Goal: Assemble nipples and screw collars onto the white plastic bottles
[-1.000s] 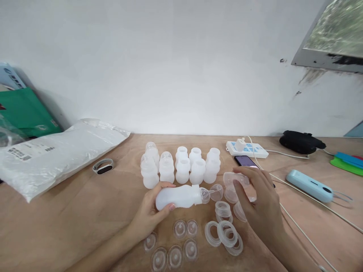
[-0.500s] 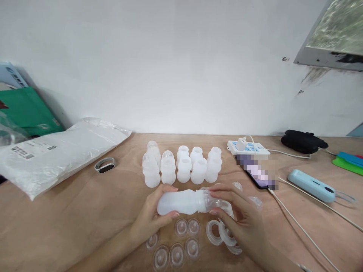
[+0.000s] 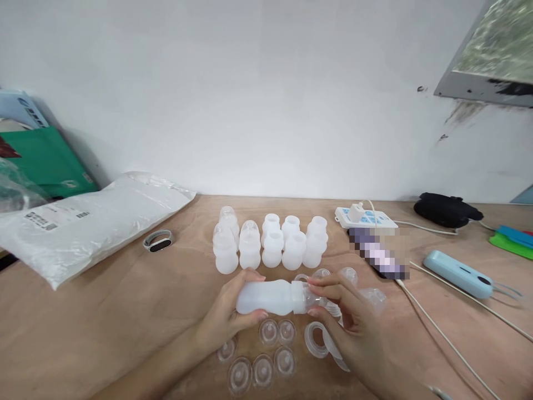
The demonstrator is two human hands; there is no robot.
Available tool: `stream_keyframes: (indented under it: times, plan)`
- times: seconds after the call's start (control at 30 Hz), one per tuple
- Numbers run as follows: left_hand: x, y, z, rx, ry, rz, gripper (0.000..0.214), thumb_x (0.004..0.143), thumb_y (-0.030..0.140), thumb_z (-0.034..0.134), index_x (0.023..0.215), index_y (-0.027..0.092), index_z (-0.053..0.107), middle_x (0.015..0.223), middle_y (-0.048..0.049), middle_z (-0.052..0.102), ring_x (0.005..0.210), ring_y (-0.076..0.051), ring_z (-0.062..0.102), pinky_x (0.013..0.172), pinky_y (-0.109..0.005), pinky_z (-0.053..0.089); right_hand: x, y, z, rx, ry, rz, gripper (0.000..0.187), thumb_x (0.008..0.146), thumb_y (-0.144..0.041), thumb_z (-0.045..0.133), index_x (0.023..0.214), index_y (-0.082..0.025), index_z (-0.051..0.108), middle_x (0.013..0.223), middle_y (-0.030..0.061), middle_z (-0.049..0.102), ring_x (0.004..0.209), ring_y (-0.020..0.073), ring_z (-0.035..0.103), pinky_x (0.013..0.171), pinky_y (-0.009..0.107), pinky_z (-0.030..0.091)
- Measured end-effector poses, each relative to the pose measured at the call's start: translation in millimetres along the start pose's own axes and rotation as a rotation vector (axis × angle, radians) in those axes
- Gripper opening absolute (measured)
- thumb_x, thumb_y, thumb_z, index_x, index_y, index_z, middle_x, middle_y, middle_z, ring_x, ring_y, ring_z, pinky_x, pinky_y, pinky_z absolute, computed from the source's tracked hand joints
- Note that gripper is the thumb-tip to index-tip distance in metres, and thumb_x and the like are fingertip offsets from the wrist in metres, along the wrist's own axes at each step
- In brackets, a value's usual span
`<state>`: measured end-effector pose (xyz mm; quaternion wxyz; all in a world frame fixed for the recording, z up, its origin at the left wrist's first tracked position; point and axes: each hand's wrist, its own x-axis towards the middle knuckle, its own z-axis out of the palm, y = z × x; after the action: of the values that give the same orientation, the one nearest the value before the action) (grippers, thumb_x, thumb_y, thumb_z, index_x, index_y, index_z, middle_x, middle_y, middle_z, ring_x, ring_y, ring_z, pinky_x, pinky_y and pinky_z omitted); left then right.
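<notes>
A frosted white baby bottle [image 3: 264, 296] lies level between my two hands, its base to the left. My left hand [image 3: 225, 311] is wrapped round the base end, thumb below and fingers above. At the other end my right hand [image 3: 353, 319] pinches the clear cap [image 3: 312, 300] beside the white collar [image 3: 298, 296]. Below the bottle are several clear nipples [image 3: 263, 370] on the table. White collar rings [image 3: 315, 339] lie partly hidden under my right hand. Several clear caps [image 3: 348, 276] rest behind that hand.
Bottles with clear caps [image 3: 226, 253] stand behind at the left, beside several open-necked bottles [image 3: 293, 253]. A wristband [image 3: 158, 241] and a white parcel [image 3: 104, 214] lie to the left. Rightward are a power strip [image 3: 366, 218], a phone [image 3: 378, 255], a light-blue device [image 3: 458, 275] and cables.
The view has shifted slightly, so everything sits a little further right. Both hands keep hold of the bottle and its cap, and the collar's outline looks slightly turned.
</notes>
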<state>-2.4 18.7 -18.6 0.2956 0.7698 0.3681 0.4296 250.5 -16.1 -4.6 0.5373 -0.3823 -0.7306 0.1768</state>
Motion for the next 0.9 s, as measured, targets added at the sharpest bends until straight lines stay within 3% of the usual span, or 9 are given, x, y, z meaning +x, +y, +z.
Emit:
stream_keyframes:
  times: [0.27, 0.4, 0.5, 0.6, 0.7, 0.9]
  plan:
    - [6, 5, 2.7, 0.053, -0.077, -0.083, 0.035, 0.09, 0.041, 0.066, 0.117, 0.021, 0.057, 0.101, -0.0042, 0.068, 0.081, -0.021, 0.063, 0.061, -0.026, 0.048, 8, 5, -2, -0.055, 0.06, -0.025, 0.017, 0.094, -0.02, 0.066, 0.109, -0.028, 0.069, 0.109, 0.0054, 0.072, 0.101, 0.0205, 0.069, 0.083, 0.034, 0.06]
    - [10, 4, 3.8, 0.153, -0.103, 0.051, 0.039, 0.085, 0.041, 0.077, 0.116, 0.022, 0.061, 0.111, -0.0063, 0.067, 0.102, -0.027, 0.061, 0.086, -0.037, 0.051, 8, 5, -4, -0.094, 0.014, -0.082, 0.024, 0.096, -0.018, 0.064, 0.117, -0.03, 0.066, 0.119, 0.0047, 0.07, 0.11, 0.0196, 0.067, 0.091, 0.034, 0.058]
    - [11, 3, 4.6, 0.224, -0.086, 0.098, 0.039, 0.08, 0.034, 0.082, 0.112, 0.022, 0.063, 0.114, -0.0066, 0.066, 0.105, -0.028, 0.06, 0.091, -0.04, 0.049, 4, 3, -4, -0.151, -0.071, -0.146, 0.036, 0.096, -0.017, 0.064, 0.13, -0.029, 0.06, 0.132, 0.0065, 0.065, 0.121, 0.0209, 0.062, 0.101, 0.036, 0.054]
    - [11, 3, 5.0, 0.27, -0.055, 0.09, 0.037, 0.079, 0.024, 0.079, 0.111, 0.021, 0.061, 0.112, -0.0067, 0.065, 0.103, -0.027, 0.062, 0.089, -0.039, 0.051, 4, 2, -4, -0.175, -0.095, -0.164, 0.04, 0.097, -0.017, 0.062, 0.135, -0.027, 0.055, 0.14, 0.0086, 0.06, 0.129, 0.0223, 0.058, 0.104, 0.037, 0.052]
    - [10, 3, 2.6, 0.319, -0.009, 0.035, 0.027, 0.076, 0.019, 0.071, 0.101, 0.02, 0.059, 0.102, -0.0053, 0.065, 0.092, -0.025, 0.065, 0.079, -0.036, 0.054, 6, 1, -5, -0.198, -0.058, -0.159, 0.033, 0.097, -0.017, 0.06, 0.129, -0.026, 0.058, 0.134, 0.0085, 0.062, 0.125, 0.0221, 0.059, 0.102, 0.036, 0.052]
    - [7, 0, -6.2, 0.567, -0.01, -0.029, 0.022, 0.079, 0.031, 0.068, 0.096, 0.019, 0.06, 0.093, -0.0063, 0.069, 0.081, -0.026, 0.069, 0.066, -0.035, 0.055, 8, 0, -8, -0.226, -0.049, -0.15, 0.024, 0.098, -0.018, 0.06, 0.121, -0.025, 0.061, 0.126, 0.0079, 0.063, 0.115, 0.0202, 0.062, 0.097, 0.033, 0.053]
